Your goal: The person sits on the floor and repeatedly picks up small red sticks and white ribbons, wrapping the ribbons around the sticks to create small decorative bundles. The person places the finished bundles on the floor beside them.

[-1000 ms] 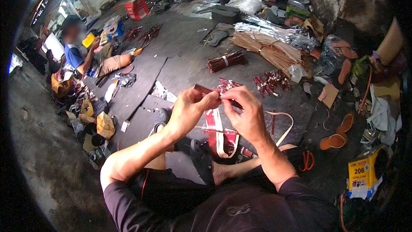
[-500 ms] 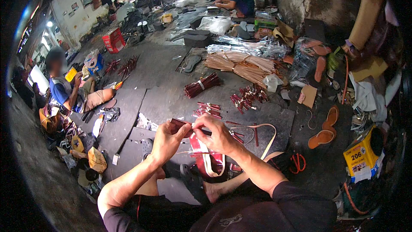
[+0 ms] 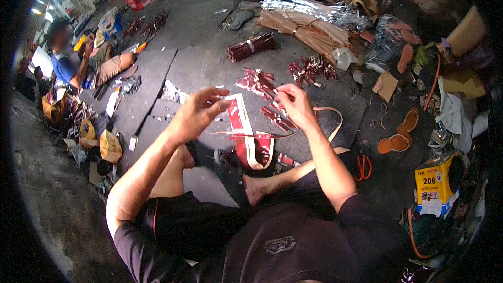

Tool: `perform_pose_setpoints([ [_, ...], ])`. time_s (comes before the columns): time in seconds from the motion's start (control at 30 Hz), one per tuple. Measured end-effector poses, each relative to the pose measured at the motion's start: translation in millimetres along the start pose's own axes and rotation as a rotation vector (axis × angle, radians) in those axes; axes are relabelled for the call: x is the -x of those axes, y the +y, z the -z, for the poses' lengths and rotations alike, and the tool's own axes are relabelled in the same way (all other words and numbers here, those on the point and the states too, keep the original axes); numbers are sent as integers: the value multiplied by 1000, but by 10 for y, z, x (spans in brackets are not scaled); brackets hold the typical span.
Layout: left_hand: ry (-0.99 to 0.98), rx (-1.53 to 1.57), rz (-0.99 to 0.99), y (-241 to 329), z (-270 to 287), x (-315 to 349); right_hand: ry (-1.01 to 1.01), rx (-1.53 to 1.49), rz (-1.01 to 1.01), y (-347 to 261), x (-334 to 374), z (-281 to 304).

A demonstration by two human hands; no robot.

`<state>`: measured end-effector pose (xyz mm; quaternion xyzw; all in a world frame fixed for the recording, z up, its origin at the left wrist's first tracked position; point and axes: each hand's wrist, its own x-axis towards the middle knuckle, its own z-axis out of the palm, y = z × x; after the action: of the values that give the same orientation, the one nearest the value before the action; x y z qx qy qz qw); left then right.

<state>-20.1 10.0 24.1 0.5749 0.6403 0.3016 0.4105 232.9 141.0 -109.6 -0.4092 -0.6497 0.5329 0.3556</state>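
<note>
Your hands are apart near the middle of the frame. Your left hand (image 3: 197, 114) is raised left of centre, its fingers loosely curved with a gap between them and the thumb. Your right hand (image 3: 297, 106) is right of centre, its fingertips drawn together by a dark red strip (image 3: 269, 90); the strip is small and dim here, so I cannot tell whether you grip it or only touch it.

That strip lies at the edge of a pile of red strips (image 3: 255, 79), just above centre. A second group of red strips (image 3: 314, 71) sits farther up and right, and a banded bundle (image 3: 246, 50) lies above the pile. Between your forearms, a red piece with a pale border (image 3: 252, 149) rests below centre. Red-handled scissors (image 3: 362, 167) lie right of your right forearm, with orange-brown sandals (image 3: 394, 144) beyond. A seated person (image 3: 67, 63) occupies the upper left.
</note>
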Motion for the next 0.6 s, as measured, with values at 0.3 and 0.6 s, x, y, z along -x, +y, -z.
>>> perform_pose_setpoints([
  [0.3,-135,-161,88,-133,56,-14,38,540,30,1394,-159,-240],
  [0.6,-298,-269,80,-361,6,2,108,994,253,1790,-1045,-786],
])
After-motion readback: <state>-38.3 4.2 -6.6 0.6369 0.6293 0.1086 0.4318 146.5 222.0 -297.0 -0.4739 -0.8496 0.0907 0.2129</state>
